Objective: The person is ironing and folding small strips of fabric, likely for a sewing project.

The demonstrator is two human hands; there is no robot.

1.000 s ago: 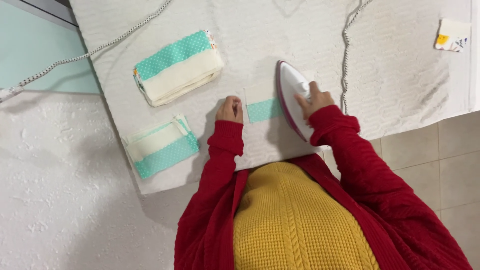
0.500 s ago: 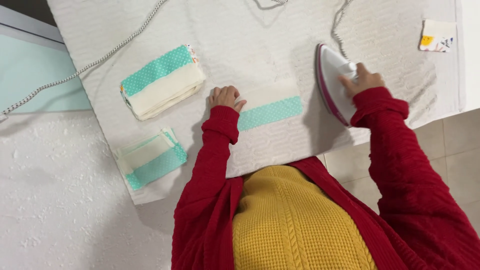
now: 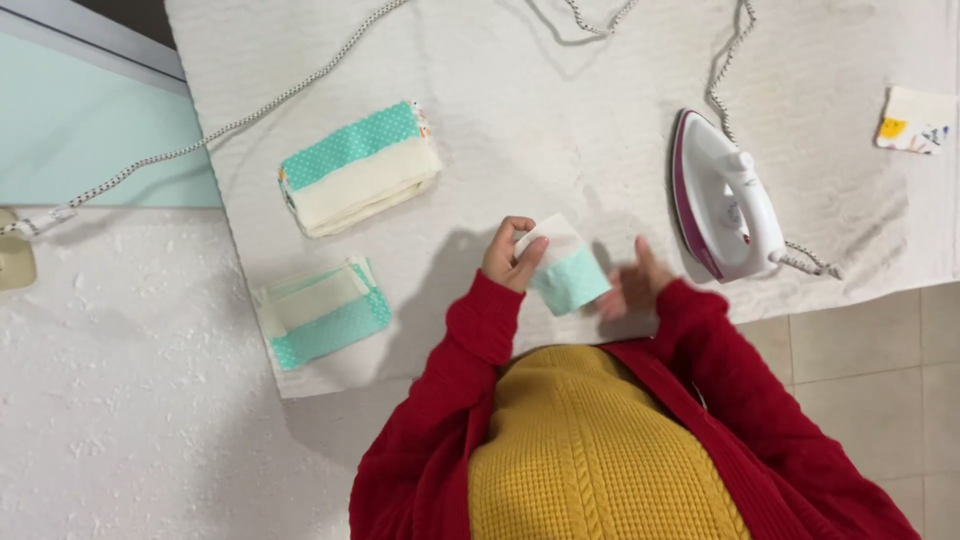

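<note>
Head view: left hand (image 3: 510, 255) pinches a folded teal-and-cream cloth (image 3: 566, 268) just left of the iron (image 3: 722, 195); right hand (image 3: 630, 287), blurred, open-fingered, touches the cloth's edge.

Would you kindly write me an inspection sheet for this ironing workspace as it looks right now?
Surface: white padded cloth over the board.
Job's things: teal-and-white fabric piece, lifted off the cloth; iron set down to its right.
Clutter: folded fabric stack; second stack; small printed scrap.
Hands: left hand pinches the piece; right hand blurred beside it, grip unclear.
Cables: braided cord crosses the top of the board.
Surroundings: tiled floor; white textured floor.
</note>
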